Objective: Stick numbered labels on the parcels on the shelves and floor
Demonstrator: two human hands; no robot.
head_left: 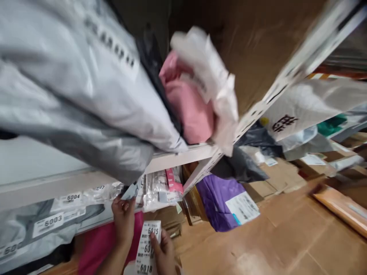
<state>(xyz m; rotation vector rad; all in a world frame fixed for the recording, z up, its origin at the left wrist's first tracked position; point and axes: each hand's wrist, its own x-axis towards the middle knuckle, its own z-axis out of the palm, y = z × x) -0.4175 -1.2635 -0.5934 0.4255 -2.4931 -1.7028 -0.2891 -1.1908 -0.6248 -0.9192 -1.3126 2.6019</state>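
Observation:
My right hand point(163, 250) holds a strip of white number labels point(146, 246) near the bottom edge, thumb on the strip; printed numbers such as 6015 show. My left hand point(124, 217) reaches up beside it, fingertips pinching a small grey-white piece point(129, 191) at the lower edge of the shelf's parcels. Above hangs a big grey plastic mailer point(71, 95) over the white shelf edge point(177, 156). A pink parcel point(187, 103) and a white crumpled bag point(212, 80) lie behind it.
Labelled grey parcels point(51, 223) numbered 6003 and 6004 lie on the lower shelf at left. A magenta parcel point(97, 244) sits below. A purple mailer point(220, 200), black bags point(243, 164) and brown cartons point(286, 236) fill the right. A perforated white shelf post point(286, 72) slants across.

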